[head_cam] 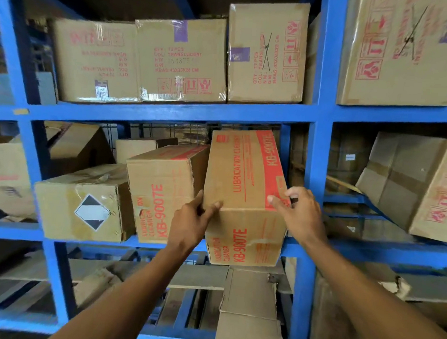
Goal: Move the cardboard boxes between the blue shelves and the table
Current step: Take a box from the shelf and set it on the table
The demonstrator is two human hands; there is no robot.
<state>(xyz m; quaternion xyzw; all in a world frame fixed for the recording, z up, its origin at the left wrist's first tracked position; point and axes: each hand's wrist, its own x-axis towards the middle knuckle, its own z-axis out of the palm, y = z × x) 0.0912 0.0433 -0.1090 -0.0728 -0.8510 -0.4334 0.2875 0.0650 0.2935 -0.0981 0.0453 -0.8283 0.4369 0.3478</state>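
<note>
The cardboard box [245, 186] printed in red "KB-900TE LUBRICATION CLEANER" sits tilted on the middle level of the blue shelves [168, 111], its front end overhanging the rail. The left hand [192, 219] clasps its left edge and the right hand [301, 213] curls over its right edge. Touching its left side, a neighbouring box [161, 189] bears the same print. The upper box [182, 62] reads "QTY: 72 PCS, COL: TRANSLUCENT".

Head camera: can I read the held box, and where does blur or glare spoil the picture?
Head view: KB-9007E box print reads sharp between left hand and right hand. Head view: left and bottom edges smear; the blue shelves bow from the wide lens. Head view: tape on the top-shelf box glares; below the held box it is dim.
</note>
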